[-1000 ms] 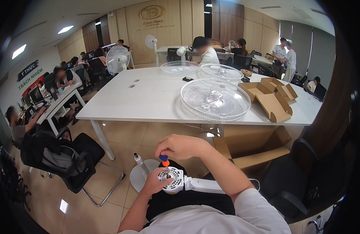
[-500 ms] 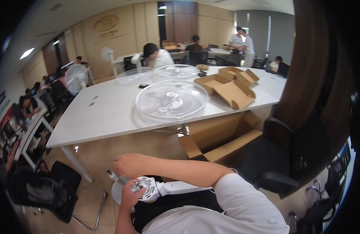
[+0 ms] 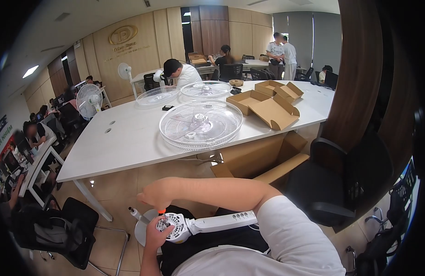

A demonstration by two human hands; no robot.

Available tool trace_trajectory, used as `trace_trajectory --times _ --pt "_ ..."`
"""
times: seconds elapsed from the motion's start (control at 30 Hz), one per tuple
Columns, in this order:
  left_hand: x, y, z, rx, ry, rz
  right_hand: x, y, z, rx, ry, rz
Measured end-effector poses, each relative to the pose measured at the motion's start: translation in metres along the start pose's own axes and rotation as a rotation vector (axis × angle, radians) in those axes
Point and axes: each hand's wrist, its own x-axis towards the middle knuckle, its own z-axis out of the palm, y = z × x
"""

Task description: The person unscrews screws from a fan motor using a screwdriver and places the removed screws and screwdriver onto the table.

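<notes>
A white stand fan body lies across my lap, its round slotted motor housing [image 3: 176, 227] at the left and its neck with a row of buttons [image 3: 242, 215] running right. My left hand [image 3: 156, 234] is closed around the left side of the housing, thumb and fingers near its centre. Above it, my right hand [image 3: 156, 193] is shut on what looks like an orange screwdriver [image 3: 162, 211], mostly hidden by the hand and pointing down at the housing. A metal-tipped white tube [image 3: 135, 212] and a white round base [image 3: 143, 230] show left of the housing.
Several clear fan grilles [image 3: 201, 124] lie on the white table [image 3: 102, 152] ahead. Open cardboard boxes [image 3: 273, 112] stand on it, and a larger box [image 3: 267, 158] sits below. Black chairs flank me, left [image 3: 79, 221] and right [image 3: 323, 184]. Other people work farther back.
My right hand has shifted slightly right and up over the housing, and the orange tool now shows beneath it. The left hand stays on the housing. The view has steadied.
</notes>
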Motion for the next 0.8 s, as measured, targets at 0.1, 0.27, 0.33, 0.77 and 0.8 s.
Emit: trace_trajectory --times 0.1,0.27,0.33,0.77,0.8 --pt "0.000 -0.013 -0.001 0.042 -0.010 0.026 0.003 0.006 -0.002 0.003 -0.141 -0.089" --pt "0.000 -0.003 0.001 0.054 0.008 0.070 0.000 -0.023 -0.003 -0.096 0.016 0.316" --pt "0.000 -0.005 0.000 0.081 0.016 0.079 0.004 -0.024 -0.007 -0.129 -0.043 0.372" --pt "-0.001 -0.010 0.002 0.011 0.029 0.017 0.007 -0.030 -0.015 -0.178 -0.161 0.332" --pt "0.000 -0.011 0.002 0.011 0.032 0.018 0.008 -0.030 -0.016 -0.191 -0.187 0.357"
